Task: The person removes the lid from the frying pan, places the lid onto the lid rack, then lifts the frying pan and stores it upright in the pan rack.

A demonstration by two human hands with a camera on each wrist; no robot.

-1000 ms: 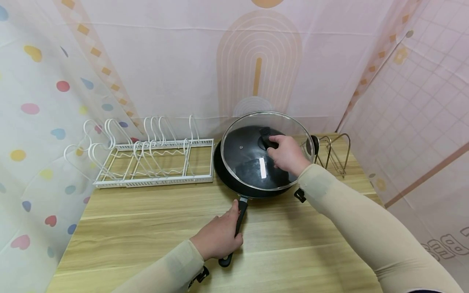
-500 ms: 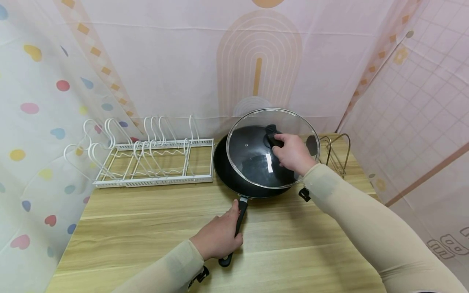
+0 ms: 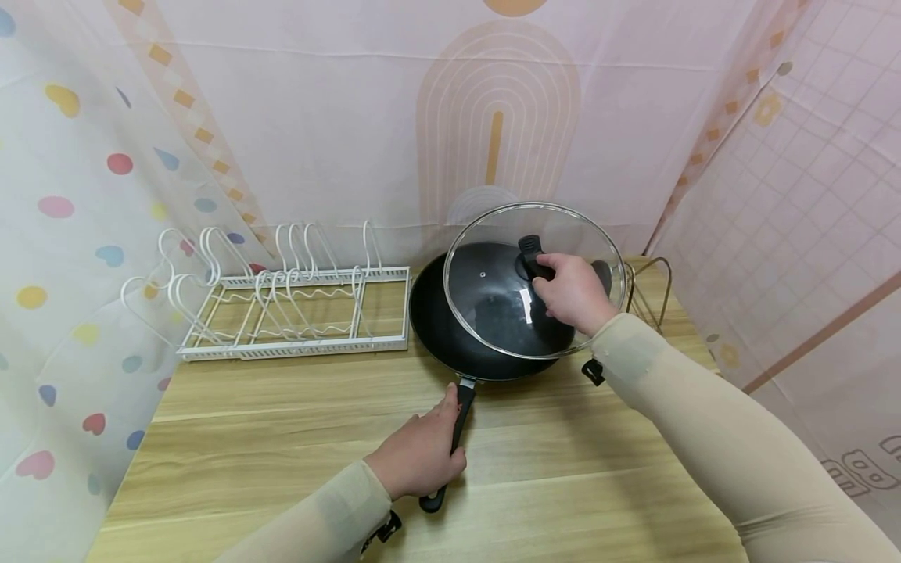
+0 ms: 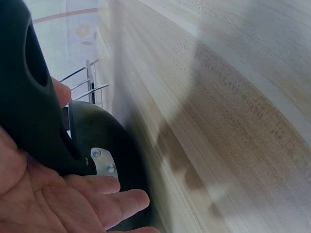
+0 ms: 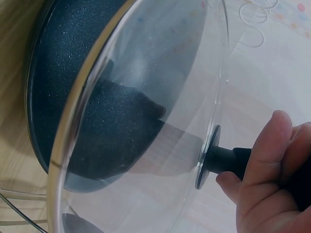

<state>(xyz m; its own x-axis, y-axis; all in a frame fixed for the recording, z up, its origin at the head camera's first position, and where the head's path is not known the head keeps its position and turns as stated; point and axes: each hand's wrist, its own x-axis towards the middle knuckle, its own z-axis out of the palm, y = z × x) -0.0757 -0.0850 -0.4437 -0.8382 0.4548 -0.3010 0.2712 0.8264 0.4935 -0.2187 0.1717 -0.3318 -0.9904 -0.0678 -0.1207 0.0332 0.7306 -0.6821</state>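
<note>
Head view, left hand [image 3: 422,457]: has light hold of the pan [image 3: 449,340] by its handle [image 3: 464,403], thumb to the right of it.
Head view, pan: on the surface [image 3: 281,438], ahead of the left hand and slightly to its right.
Head view, right hand [image 3: 573,293]: fingers drawn in, pinching the knob [image 3: 529,250] of the lid [image 3: 503,305].
Head view, lid: held over much of the pan, glass reaching out left of the right hand.
Head view, white rack [image 3: 383,342]: ahead and left of the left hand.
Head view, small rack [image 3: 669,289]: right of the right hand, partly behind the lid.
Left wrist view, handle: against the palm; some fingers stretched loosely beside it, one fingertip across it.
Right wrist view, lid: tilted, knob gripped; its rim looks apart from the pan.
Right wrist view, progress: I'd call the lid lifted off but not yet set down; finding it a place seems left. The pan stands in neither rack; whether it too should move, I can't tell.
</note>
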